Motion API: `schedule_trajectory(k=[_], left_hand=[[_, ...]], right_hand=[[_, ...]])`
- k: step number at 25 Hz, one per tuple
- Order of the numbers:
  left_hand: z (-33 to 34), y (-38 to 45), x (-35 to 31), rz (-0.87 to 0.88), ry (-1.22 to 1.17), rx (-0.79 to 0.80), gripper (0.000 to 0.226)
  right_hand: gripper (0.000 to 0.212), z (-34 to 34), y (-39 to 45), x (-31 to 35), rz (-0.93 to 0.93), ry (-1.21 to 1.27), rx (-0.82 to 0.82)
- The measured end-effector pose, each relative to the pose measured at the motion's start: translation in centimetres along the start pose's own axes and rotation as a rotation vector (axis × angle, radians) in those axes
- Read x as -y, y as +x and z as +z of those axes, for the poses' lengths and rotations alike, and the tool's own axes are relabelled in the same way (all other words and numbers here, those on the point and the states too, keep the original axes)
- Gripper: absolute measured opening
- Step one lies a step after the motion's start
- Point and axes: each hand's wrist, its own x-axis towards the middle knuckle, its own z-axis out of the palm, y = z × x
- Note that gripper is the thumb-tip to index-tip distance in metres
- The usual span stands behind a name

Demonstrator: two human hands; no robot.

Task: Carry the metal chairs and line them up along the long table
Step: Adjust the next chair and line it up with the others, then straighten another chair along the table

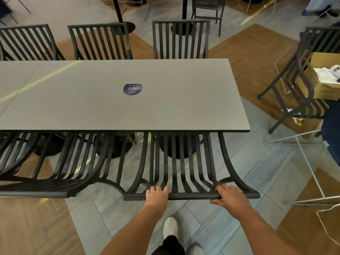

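Slatted chairs dark grey metal, matt painted, smooth top rail. Tabletop grey laminate-look, matt, fine grain, darker edge band. Round sticker on it glossy purple. Floor part wood-look parquet, part pale smooth tile. Box brown cardboard, matt. Shoe white, cloth-like.
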Motion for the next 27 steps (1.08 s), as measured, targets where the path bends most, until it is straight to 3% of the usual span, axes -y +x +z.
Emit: schedule_trajectory(k=[7,11,14,22,27], left_hand=[[-0.3,0.2,0.5,0.060,-0.101,0.018,0.073],[-1.9,0.2,1.5,0.151,-0.261,0.147,0.086],[-4.1,0.6,0.3,0.158,-0.388,0.094,0.081],[-11.2,3.3,-12.2,0.199,-0.532,-0.087,0.046],[-14.8,5.9,-23.5,0.136,-0.668,-0.210,0.041]], right_hand=[[0.056,-0.5,-0.6,0.1,0.037,0.149,0.030],[0.052,-1.6,-1.0,-0.3,0.108,0.404,0.050],[0.045,-3.3,-1.4,-1.2,0.171,0.555,0.021],[0.036,-8.2,-0.1,-11.7,0.183,0.559,-0.121],[0.040,-12.1,2.0,-22.6,0.105,0.512,-0.105]])
